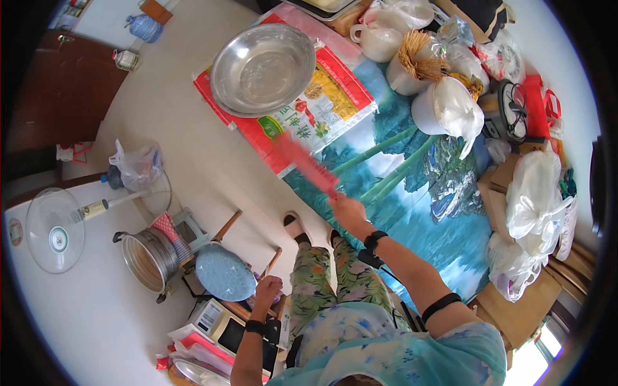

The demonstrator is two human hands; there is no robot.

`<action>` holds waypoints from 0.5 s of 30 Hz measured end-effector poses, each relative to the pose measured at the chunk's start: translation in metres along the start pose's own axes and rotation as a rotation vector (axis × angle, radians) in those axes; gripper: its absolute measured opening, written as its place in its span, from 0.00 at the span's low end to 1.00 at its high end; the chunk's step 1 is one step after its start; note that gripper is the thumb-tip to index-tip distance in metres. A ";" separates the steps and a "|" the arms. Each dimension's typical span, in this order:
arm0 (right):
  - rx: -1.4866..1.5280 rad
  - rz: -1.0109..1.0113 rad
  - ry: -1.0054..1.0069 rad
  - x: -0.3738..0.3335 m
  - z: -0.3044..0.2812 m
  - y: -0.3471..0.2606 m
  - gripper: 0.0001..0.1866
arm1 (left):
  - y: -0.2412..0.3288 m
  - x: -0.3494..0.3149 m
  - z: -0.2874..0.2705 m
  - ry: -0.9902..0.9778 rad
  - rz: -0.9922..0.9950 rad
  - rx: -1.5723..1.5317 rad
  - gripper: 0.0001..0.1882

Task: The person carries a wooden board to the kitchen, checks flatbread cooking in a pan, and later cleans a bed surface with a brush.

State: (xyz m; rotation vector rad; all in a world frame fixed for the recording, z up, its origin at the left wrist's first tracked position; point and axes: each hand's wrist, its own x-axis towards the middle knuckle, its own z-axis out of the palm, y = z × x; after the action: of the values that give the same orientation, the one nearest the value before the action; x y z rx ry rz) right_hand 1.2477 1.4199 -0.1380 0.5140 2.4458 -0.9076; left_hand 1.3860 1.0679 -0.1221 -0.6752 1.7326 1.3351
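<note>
My right hand [350,215] is wrapped round the handle of a long red brush [308,164], which is smeared by motion. The brush reaches over the near edge of a table with a blue landscape cover [405,231]. Its far end overlaps a flattened red, white and yellow printed sack [344,96]. On that sack rests a wide, shiny metal basin [262,71], with no hand touching it. My left hand [268,289] hangs low beside a round blue stool seat [225,271], fingers curled in, and nothing shows in it.
White tubs, one with a bundle of straw [421,56], and knotted plastic bags [534,193] crowd the table's far and right sides. Leftward stand a white fan [56,238], a large metal pot [151,260] and a bagged item [138,166]. A water bottle [145,28] stands farther off.
</note>
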 end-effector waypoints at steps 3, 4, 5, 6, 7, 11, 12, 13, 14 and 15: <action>-0.295 -0.312 -0.308 -0.005 0.027 0.002 0.20 | 0.008 0.006 -0.005 -0.043 0.002 -0.001 0.05; -0.298 -0.319 -0.303 -0.004 0.030 -0.005 0.20 | 0.017 0.007 -0.009 -0.047 -0.008 -0.013 0.05; -0.368 -0.305 -0.371 -0.013 0.019 -0.020 0.19 | 0.022 0.009 -0.014 -0.061 0.048 -0.001 0.05; -0.437 -0.289 -0.440 -0.018 0.015 -0.033 0.17 | 0.022 0.011 -0.023 -0.064 0.050 -0.011 0.05; -0.335 -0.222 -0.328 -0.017 0.021 -0.040 0.17 | 0.020 0.015 -0.035 -0.068 0.083 -0.036 0.05; -0.076 -0.050 0.061 0.020 0.018 -0.095 0.18 | 0.019 0.034 -0.081 -0.009 0.121 0.099 0.05; -0.037 -0.024 0.086 0.028 0.022 -0.101 0.18 | 0.025 0.036 -0.091 0.039 0.126 0.123 0.05; 0.001 0.002 0.111 0.030 0.029 -0.107 0.18 | 0.030 0.035 -0.102 0.038 0.116 0.120 0.05; -0.005 0.001 0.101 0.027 0.037 -0.108 0.18 | 0.034 0.035 -0.113 0.046 0.090 0.032 0.05; -0.199 -0.098 -0.131 0.019 0.044 -0.104 0.19 | 0.035 0.033 -0.122 0.055 0.064 -0.055 0.05</action>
State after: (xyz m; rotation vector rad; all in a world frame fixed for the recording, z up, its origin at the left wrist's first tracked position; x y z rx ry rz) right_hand 1.1942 1.3194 -0.1250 0.2581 2.4236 -0.7022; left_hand 1.3065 0.9637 -0.1207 -0.6978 1.7798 1.4250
